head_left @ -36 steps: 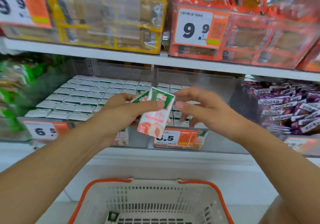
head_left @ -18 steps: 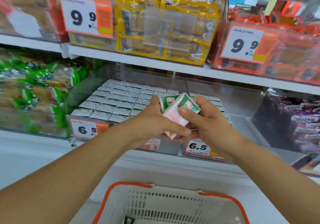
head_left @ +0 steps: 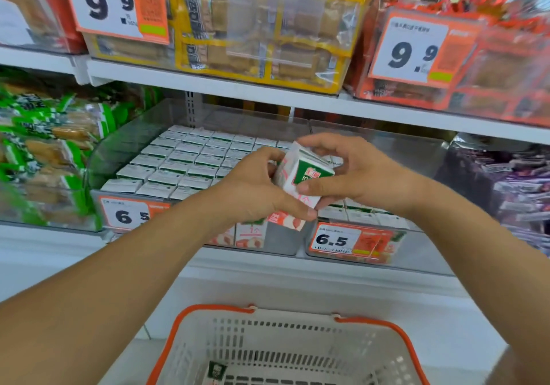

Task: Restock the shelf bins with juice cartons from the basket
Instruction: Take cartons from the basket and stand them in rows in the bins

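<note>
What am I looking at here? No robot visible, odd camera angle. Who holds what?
There is no machine: a person works bare-handed, and the one camera sits on their head, looking forward and down, so both arms reach in from the bottom edge. The wide lens bends the shelves.

The left hand and right hand both have a grip on one tilted juice carton, held above the shelf bins. The left bin is nearly full of cartons standing in rows; the right bin shows only a few at its front. Both carry 6.5 price tags.

Below is the basket, white with an orange rim; one dark-topped item shows inside, too small to identify. Snack packs fill the neighbouring bins and the upper shelf.
</note>
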